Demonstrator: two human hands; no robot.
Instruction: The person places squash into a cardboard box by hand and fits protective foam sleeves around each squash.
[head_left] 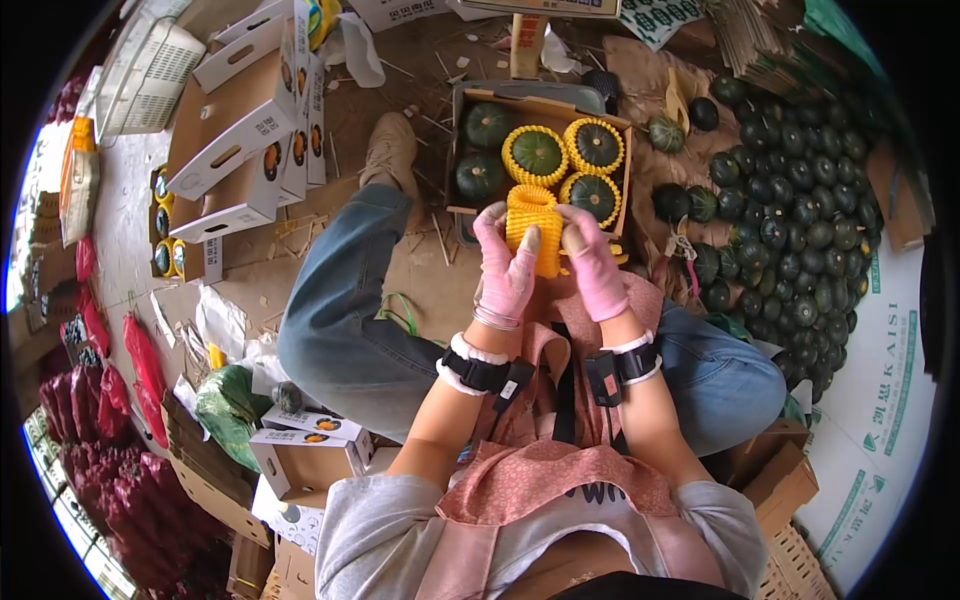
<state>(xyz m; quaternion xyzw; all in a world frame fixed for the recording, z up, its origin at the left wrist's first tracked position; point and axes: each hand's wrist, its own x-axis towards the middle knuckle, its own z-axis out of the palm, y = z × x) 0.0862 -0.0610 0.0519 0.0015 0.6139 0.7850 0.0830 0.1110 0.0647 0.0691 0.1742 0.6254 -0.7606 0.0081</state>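
A yellow foam net sleeve (533, 236) stands upright between my hands, its round opening facing up. My left hand (506, 270), in a pink glove, pinches its left side. My right hand (592, 265), gloved in pink too, grips the right edge. Just beyond is a cardboard box (627, 180) with several dark green squashes. Three of them, such as the netted squash (537, 155), wear yellow foam nets; two bare squashes (488, 125) sit on the box's left side. More yellow netting shows by my right wrist, partly hidden.
A large pile of green squashes (800, 220) lies at the right, with pruning shears (682, 248) at its near edge. White cartons (240, 130) stand at the left, near a white plastic crate (155, 80). Red mesh bags (130, 500) lie lower left. My shoe (391, 150) rests left of the box.
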